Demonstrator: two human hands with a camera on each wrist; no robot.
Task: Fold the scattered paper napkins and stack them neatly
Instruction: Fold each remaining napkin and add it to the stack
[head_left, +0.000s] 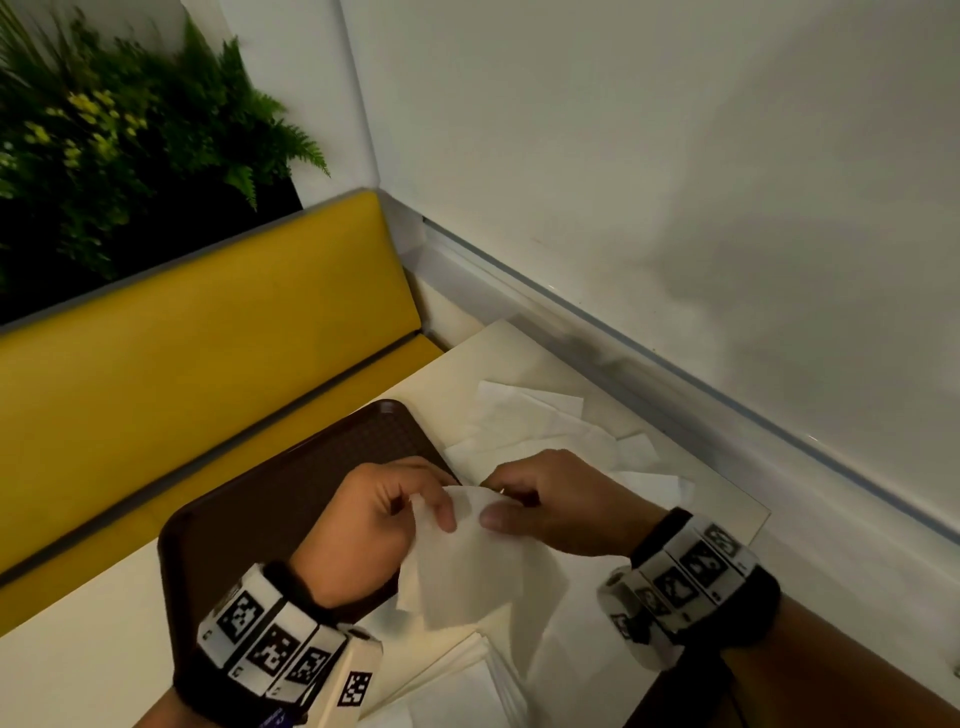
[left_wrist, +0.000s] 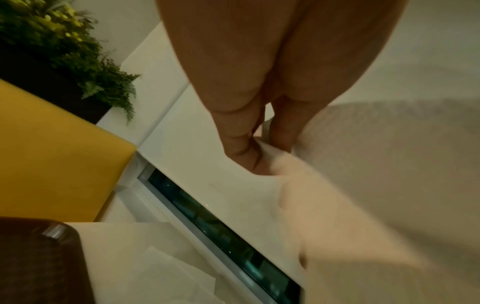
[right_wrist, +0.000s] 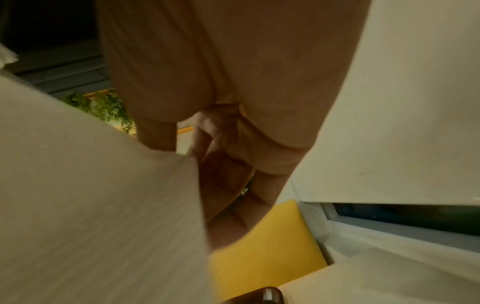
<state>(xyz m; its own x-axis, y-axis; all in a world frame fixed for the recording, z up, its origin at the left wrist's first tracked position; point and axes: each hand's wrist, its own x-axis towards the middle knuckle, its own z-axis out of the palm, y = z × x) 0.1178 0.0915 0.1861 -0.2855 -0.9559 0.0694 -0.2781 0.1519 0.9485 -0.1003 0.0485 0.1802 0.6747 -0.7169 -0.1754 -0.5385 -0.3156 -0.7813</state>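
A white paper napkin (head_left: 467, 561) hangs in the air above the table, held at its top edge by both hands. My left hand (head_left: 421, 506) pinches its upper left part between thumb and fingers. My right hand (head_left: 501, 512) pinches the upper right part, thumb lying on the front. In the left wrist view the napkin (left_wrist: 363, 185) fills the right side below the left hand (left_wrist: 259, 148); in the right wrist view the napkin (right_wrist: 91, 195) covers the left side beside the right hand (right_wrist: 182, 144). Loose napkins (head_left: 540, 421) lie scattered behind the hands. Folded napkins (head_left: 467, 686) lie near me.
A dark brown tray (head_left: 291, 499) sits on the cream table (head_left: 78, 660) to the left of the hands. A yellow bench (head_left: 208, 332) runs behind the table, with green plants (head_left: 104, 130) above it. A white wall (head_left: 675, 156) and window ledge (head_left: 649, 374) border the right side.
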